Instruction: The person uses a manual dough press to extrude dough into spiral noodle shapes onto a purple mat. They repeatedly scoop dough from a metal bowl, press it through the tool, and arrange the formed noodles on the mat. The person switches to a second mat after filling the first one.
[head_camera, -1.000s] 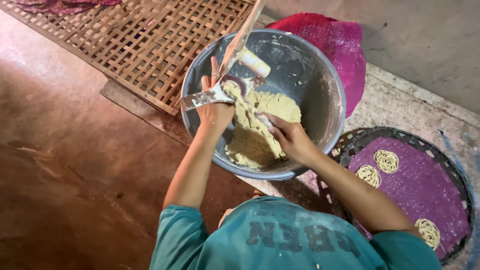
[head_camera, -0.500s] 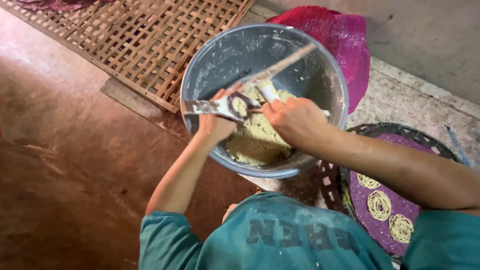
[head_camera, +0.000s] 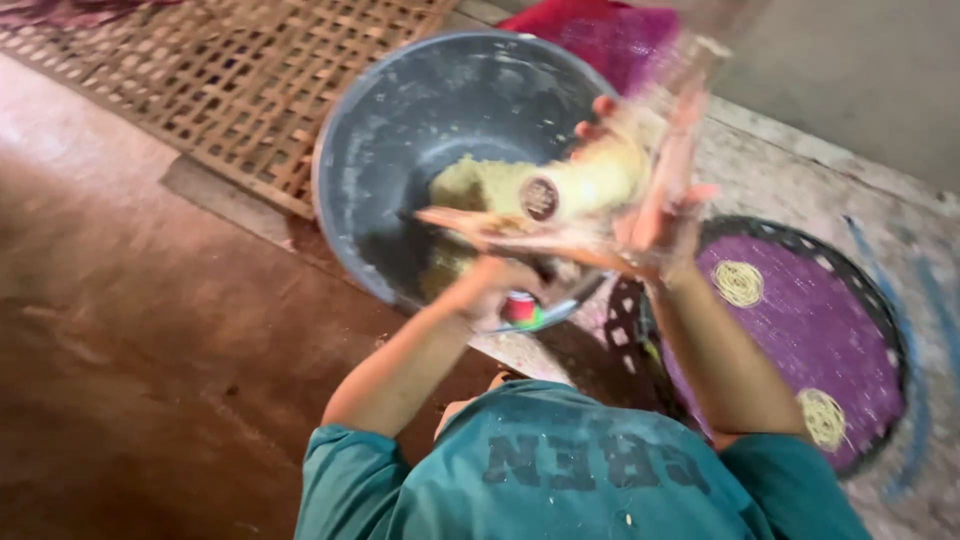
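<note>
My left hand (head_camera: 492, 288) is closed low over the near rim of a grey metal bowl (head_camera: 335, 175), gripping the handle end of a hand-held noodle press (head_camera: 545, 198). My right hand (head_camera: 662, 205) is on the press's dough-smeared cylinder, fingers partly spread and blurred by motion. The press hangs tilted above the bowl's right side, its round perforated end facing me. Pale yellow dough (head_camera: 478, 185) lies in the bottom of the bowl. A small red and green thing (head_camera: 521, 310) shows just under my left hand; I cannot tell what it is.
A round purple woven tray (head_camera: 800, 340) with coiled noodle nests (head_camera: 738, 283) lies right of the bowl. A bamboo lattice mat (head_camera: 230, 70) lies at the back left, a magenta cloth (head_camera: 610, 30) behind the bowl. Reddish-brown floor (head_camera: 130, 350) spreads to the left.
Both hands have lifted the press out of the dough and swung it right, toward the bowl's right rim and the purple tray. The view has moved closer and blurred.
</note>
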